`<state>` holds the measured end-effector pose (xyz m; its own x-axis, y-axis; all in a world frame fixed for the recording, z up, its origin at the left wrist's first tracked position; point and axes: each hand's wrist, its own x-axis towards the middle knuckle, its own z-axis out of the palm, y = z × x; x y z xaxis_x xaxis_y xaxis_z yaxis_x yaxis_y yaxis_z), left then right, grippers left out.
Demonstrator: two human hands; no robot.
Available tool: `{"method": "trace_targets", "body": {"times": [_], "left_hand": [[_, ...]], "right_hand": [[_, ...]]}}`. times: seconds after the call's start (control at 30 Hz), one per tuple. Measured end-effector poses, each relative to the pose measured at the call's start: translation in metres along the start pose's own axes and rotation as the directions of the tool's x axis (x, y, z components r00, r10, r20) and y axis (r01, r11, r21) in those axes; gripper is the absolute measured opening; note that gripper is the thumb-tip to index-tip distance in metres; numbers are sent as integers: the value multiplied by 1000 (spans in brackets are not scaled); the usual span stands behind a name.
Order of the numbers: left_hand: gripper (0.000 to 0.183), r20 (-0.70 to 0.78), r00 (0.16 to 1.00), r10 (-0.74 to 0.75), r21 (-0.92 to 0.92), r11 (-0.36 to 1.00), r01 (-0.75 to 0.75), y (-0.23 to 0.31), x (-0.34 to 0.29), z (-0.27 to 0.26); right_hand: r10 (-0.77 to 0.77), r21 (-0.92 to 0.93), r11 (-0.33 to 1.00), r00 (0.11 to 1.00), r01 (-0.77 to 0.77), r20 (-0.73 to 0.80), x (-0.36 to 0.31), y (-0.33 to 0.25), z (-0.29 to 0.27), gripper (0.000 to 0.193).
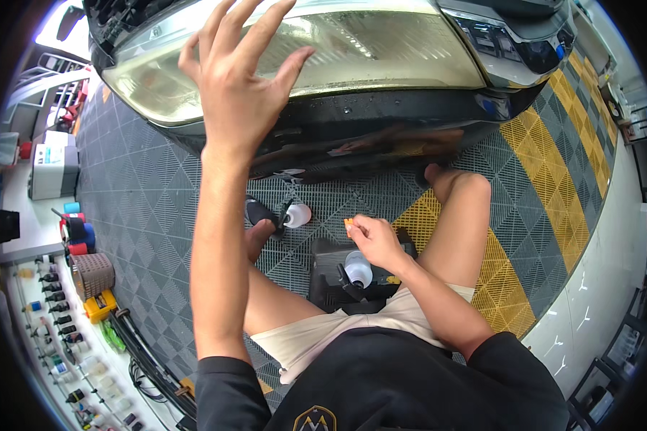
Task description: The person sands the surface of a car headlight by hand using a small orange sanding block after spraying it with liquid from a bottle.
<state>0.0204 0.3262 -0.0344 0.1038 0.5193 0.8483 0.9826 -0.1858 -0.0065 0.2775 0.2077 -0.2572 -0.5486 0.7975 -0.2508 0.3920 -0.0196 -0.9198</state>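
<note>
pinching a small orange piece (348, 224) in my remote right hand (375, 241), thumb to fingertips. white spray bottle (358, 269) just behind that grip, second bottle (298, 215) left of it. left hand (239, 90) spread at the yellowed headlight (388, 54), ahead of the grip; can't tell if touching.

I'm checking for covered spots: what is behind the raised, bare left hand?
Behind the left hand is part of a wide, yellowed, translucent headlight, showing between and beside the spread fingers. The patch covered by the hand cannot be seen.
</note>
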Motion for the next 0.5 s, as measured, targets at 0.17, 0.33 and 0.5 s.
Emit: {"method": "trace_targets", "body": {"times": [0.17, 0.33, 0.5], "left_hand": [[50, 75, 988, 135, 46, 989, -139, -43, 3, -14], [57, 45, 998, -38, -19, 999, 39, -41, -16, -22], [61, 100, 993, -65, 30, 998, 62, -35, -18, -27]], "right_hand": [[-38, -24, 999, 999, 38, 19, 2, -6, -5, 22], [-401, -141, 913, 906, 383, -136, 14, -42, -43, 12], [-694, -502, 643, 718, 578, -62, 60, -155, -115, 9]]}}
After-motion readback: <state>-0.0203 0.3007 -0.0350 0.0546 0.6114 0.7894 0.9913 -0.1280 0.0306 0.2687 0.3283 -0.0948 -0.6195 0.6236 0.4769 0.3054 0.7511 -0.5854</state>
